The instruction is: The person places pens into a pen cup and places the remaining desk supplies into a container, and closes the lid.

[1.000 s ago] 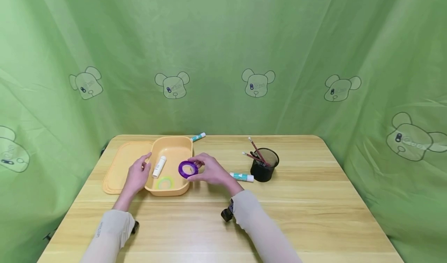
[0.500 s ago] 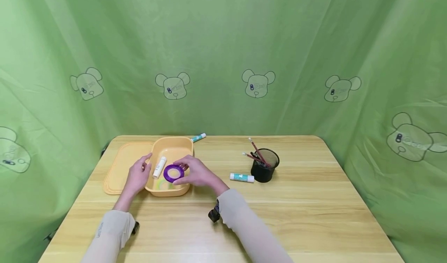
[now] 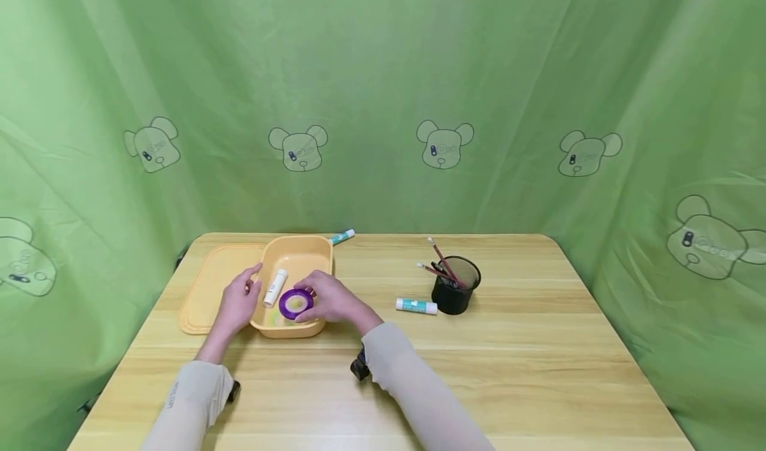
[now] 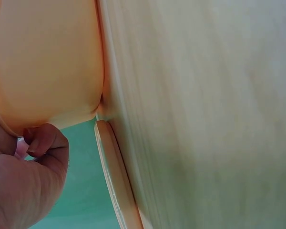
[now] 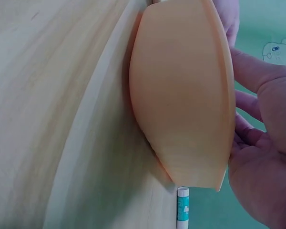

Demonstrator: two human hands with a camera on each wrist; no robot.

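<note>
A purple roll of tape (image 3: 288,312) is pinched by my right hand (image 3: 329,297), low inside the orange plastic box (image 3: 293,332). In the right wrist view the box wall (image 5: 181,95) hides the roll, and the fingers reach over the rim. My left hand (image 3: 238,301) holds the box's left rim, with finger and thumb at its edge in the left wrist view. A white tube (image 3: 275,288) lies in the box beside the purple roll. Partly covered below the roll is a yellow-green ring (image 3: 276,318).
Left of the box lies its flat orange lid (image 3: 206,291). A teal-and-white glue stick (image 3: 415,306) lies to the right, near a black mesh pen cup (image 3: 453,298) with pencils. Another glue stick (image 3: 343,237) lies behind the box. Green curtains (image 3: 371,72) surround the table.
My right hand has carried the purple tape roll leftward over the right rim and down into the box, over the yellow-green ring. My left hand has stayed at the box.
</note>
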